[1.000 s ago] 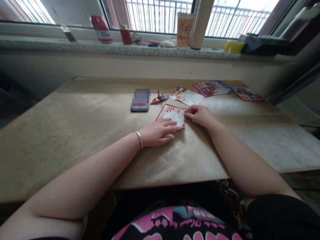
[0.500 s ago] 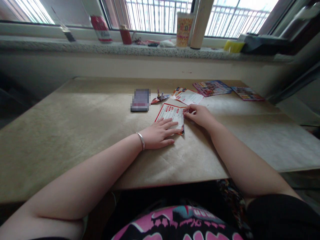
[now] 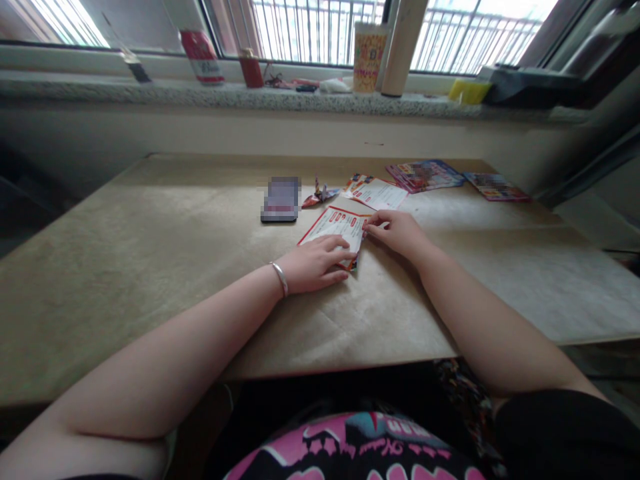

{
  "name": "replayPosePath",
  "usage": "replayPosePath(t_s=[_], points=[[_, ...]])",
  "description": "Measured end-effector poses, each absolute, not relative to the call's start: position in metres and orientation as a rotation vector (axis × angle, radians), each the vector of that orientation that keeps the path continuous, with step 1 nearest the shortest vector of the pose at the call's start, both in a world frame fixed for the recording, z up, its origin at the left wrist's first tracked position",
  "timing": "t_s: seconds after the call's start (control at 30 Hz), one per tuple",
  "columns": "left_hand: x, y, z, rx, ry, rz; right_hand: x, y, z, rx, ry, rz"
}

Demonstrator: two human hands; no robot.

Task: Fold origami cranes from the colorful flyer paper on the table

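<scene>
A red-bordered white printed paper (image 3: 340, 227) lies on the table in front of me, one edge folded over at the right. My left hand (image 3: 316, 265) rests across its lower part with the fingers stretched out, covering some of the print. At the paper's right edge my right hand (image 3: 397, 232) has thumb and fingers pinched on it. Just beyond the paper stands a small folded paper figure (image 3: 321, 195), patterned in orange and purple. A phone (image 3: 281, 200) with a blurred screen lies to the left of the figure.
More printed papers (image 3: 379, 192) lie behind the right hand, with colourful leaflets (image 3: 425, 175) farther back and another leaflet (image 3: 496, 187) at the right. On the stone windowsill (image 3: 300, 101) stand a red can (image 3: 201, 57), a patterned cup (image 3: 370, 59) and other small items.
The paper has shifted and turned slightly to the left under my hands. The left hand's fingers are drawn in a little; the right hand has moved slightly left with the paper's edge.
</scene>
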State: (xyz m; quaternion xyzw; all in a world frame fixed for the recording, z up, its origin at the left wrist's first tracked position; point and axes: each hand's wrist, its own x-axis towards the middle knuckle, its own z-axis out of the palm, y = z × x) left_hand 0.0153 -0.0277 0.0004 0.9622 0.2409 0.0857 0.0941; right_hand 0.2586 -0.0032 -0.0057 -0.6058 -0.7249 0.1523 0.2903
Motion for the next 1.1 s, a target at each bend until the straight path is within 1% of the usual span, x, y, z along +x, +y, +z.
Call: replayPosePath(t_s=[0.23,0.47,0.77,0.97,1.1], points=[[0.0115,-0.0241,-0.0004,2.746,0.641,0.298,0.2579,0.0013,-0.0122,-1.530,-1.879,0.503],[0.0125,-0.0225,-0.0021,2.800,0.595,0.358,0.2591,0.0044,-0.0154,-1.510,-1.883,0.500],[0.0162,-0.0306,0.0029,2.964,0.695,0.266,0.2567,0.0007,-0.0112,-1.480,-1.908,0.490],[0.0132,-0.0254,0.0026,2.830,0.636,0.340,0.2562,0.0010,-0.0124,-1.456,-1.885,0.494],[0.0139,-0.0240,0.0024,2.754,0.708,0.405,0.2533,-0.0021,-0.0088,-1.490,-1.746,0.554]])
